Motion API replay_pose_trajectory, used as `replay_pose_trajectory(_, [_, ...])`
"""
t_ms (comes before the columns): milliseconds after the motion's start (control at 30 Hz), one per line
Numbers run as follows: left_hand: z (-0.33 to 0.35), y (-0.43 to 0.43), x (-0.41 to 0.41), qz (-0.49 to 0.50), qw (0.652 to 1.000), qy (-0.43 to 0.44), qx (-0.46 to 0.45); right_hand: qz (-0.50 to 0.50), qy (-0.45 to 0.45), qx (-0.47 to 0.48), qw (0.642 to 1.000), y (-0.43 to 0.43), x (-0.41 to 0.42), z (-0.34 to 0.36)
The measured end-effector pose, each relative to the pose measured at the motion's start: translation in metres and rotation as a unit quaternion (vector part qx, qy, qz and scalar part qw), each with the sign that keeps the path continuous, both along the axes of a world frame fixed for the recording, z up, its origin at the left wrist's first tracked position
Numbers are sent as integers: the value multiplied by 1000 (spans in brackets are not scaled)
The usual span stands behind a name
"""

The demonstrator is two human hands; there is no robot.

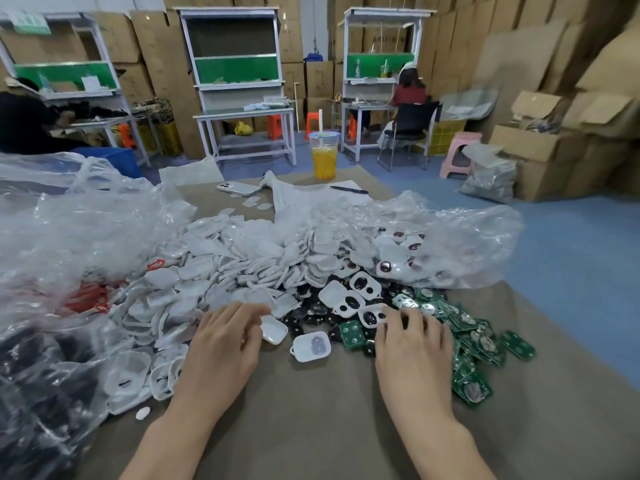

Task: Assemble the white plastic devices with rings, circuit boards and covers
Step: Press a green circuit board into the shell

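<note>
Left hand (221, 344): palm down, fingers nearly straight and spread, the tips resting on the near fringe of the heap of white covers (242, 271). The thumb touches a single white shell (273, 329) without closing round it.

Right hand (414, 348): palm down, fingers bent, the tips on a white two-hole cover (372, 317) at the border of the green circuit boards (478, 341). Whether anything is pinched beneath them cannot be told.

Between the hands, near the middle of the table (329, 427), one white device body (310, 346) lies flat and apart from both. Beyond it lie black rings (311, 313).

The circuit boards spread toward the table's right edge. The white covers fill the centre and spill from clear plastic bags (86, 220) along the left edge. A further bag (450, 244) lies toward the right edge.

At the far edge stand a drink cup (324, 155) with straw, a phone (239, 188), and a pen (349, 190) on paper (311, 199).
</note>
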State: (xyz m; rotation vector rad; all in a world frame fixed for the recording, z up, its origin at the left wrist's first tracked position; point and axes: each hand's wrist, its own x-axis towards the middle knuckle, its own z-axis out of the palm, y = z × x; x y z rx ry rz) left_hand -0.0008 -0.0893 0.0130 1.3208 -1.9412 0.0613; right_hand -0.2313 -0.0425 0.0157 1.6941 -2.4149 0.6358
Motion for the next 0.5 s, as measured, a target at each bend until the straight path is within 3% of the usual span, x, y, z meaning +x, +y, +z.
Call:
replay_pose_trajectory(133, [1,0,0,0,1000,18,6,67,26,-63,995,-2,-1,2])
replay_pose_trajectory(267, [2,0,1,0,999,28,22,117,37,78,989,-6,0,3])
replay_pose_trajectory(500, [2,-2,2,0,1000,22,21,108,19,80,991,-8,0,1])
